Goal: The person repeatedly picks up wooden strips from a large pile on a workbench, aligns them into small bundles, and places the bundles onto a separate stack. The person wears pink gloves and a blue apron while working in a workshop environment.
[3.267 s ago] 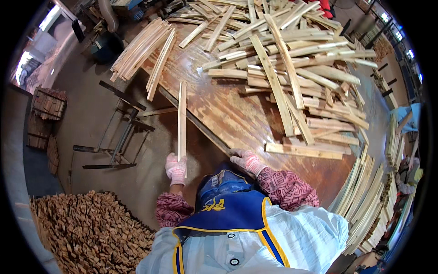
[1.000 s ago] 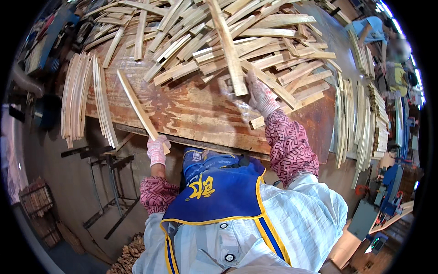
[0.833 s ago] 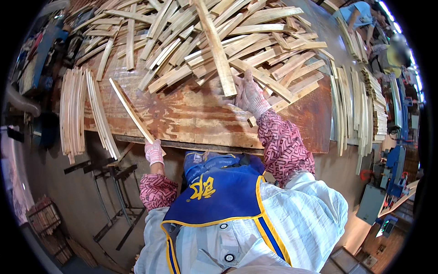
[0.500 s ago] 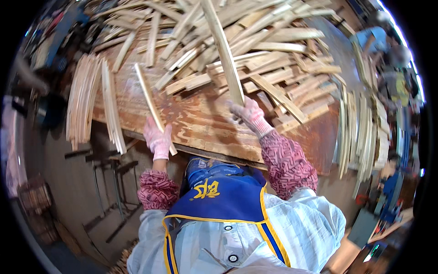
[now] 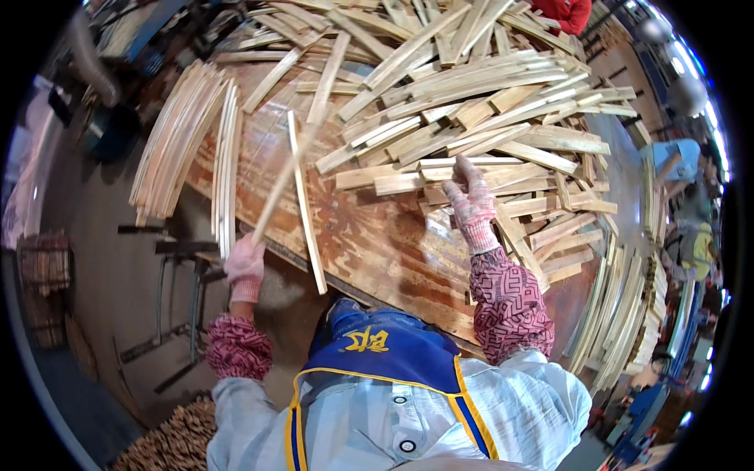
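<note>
My left hand (image 5: 244,269), in a pale pink glove, is closed on one end of a wooden strip (image 5: 280,188) at the table's near left edge. The strip slants up and away, blurred by motion. Beside it, a single pale strip (image 5: 305,204) lies on the worn wooden tabletop (image 5: 353,228), its near end jutting past the edge. My right hand (image 5: 473,210), gloved alike, has its fingers apart and stretched toward the near side of a loose pile of wooden strips (image 5: 471,86). Nothing shows in its grasp; whether the fingertips touch the wood I cannot tell.
At the left edge stand a row of stacked strips (image 5: 177,141) and a narrower bundle (image 5: 226,165). More strips (image 5: 609,310) line the right edge. A metal stand (image 5: 181,290) is at lower left. A person in red (image 5: 565,12) is beyond the pile.
The strip my right hand held up has left it, and that hand has moved to the pile. My left hand has let go of the lying strip and now holds a raised one farther left.
</note>
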